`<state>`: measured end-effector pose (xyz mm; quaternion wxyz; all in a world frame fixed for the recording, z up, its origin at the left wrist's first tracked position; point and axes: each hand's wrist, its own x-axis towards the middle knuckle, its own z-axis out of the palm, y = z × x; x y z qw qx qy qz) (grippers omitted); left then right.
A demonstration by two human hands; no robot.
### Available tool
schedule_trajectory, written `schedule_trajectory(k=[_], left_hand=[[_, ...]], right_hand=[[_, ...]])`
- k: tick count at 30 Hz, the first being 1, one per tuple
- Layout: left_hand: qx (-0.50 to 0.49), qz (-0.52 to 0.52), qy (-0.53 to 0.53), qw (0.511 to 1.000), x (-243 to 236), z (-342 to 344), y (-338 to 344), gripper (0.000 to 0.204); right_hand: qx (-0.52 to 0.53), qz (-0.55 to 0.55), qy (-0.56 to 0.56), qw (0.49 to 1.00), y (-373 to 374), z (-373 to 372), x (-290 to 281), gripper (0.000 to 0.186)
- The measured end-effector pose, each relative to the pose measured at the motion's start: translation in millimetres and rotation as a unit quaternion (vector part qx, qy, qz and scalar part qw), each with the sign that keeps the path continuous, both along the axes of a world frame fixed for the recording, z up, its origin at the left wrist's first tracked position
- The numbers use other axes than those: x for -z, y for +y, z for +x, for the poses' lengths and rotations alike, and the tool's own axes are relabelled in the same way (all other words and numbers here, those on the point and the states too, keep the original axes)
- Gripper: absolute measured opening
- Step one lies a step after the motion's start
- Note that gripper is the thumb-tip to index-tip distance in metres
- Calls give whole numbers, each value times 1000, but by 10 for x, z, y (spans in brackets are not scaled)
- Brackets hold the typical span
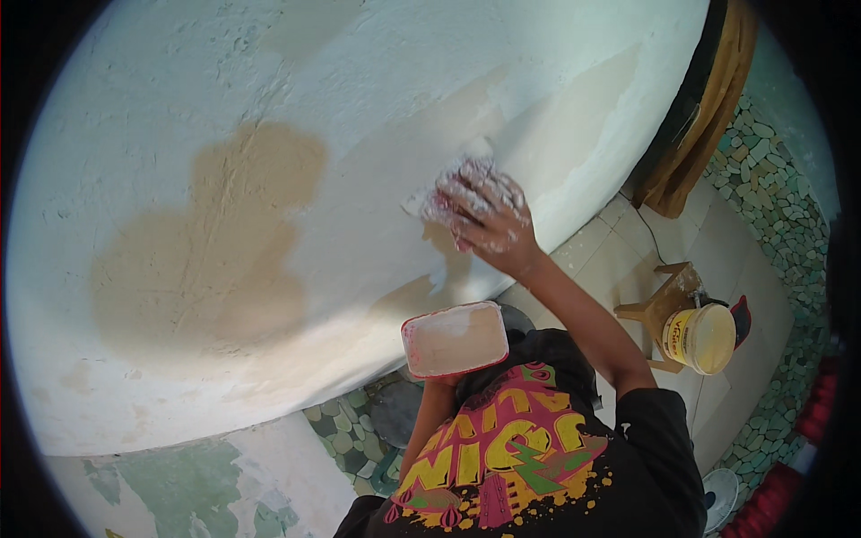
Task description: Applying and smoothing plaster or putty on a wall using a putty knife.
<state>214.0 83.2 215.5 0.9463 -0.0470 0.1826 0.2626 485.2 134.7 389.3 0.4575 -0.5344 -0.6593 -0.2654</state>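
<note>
Smeared all over with white paste, my right hand [480, 204] is up against the pale wall [377, 179]. Its fingers are bent round something whitish and crumpled, also coated in paste, which I cannot make out. In front of my chest, my left hand [439, 382] supports a shallow rectangular tub [455, 339] from below. The tub has a red rim and a pale, paste-smeared inside. Most of the left hand's fingers are hidden under it.
Brown damp-looking patches [238, 242] mark the wall. To the right, a yellow bucket [704, 339] is at a small brown stool [664, 300] on pale floor tiles [583, 255]. A wooden post [704, 117] stands behind, beside green pebble flooring [753, 161].
</note>
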Motion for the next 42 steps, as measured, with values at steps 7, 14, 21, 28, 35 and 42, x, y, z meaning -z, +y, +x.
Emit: schedule_trajectory(k=[7,14,21,28,35,42], left_hand=[[-11,18,-9,1000,-245,73,-56,94],[3,37,-18,999,-501,159,5,93],[-81,10,25,996,-252,-108,8,91],[-97,6,1,995,-231,-103,92,92],[-75,36,-9,996,-415,-39,26,96],[27,19,-96,995,-434,63,-1,95]], right_hand=[[-17,-32,76,996,-329,-273,-458,51],[3,-19,65,998,-242,-155,-28,53],[9,18,41,999,-397,265,-597,45],[15,-2,41,999,-206,566,39,47],[14,-11,91,996,-353,426,-65,45],[23,-4,105,994,-212,268,365,47]])
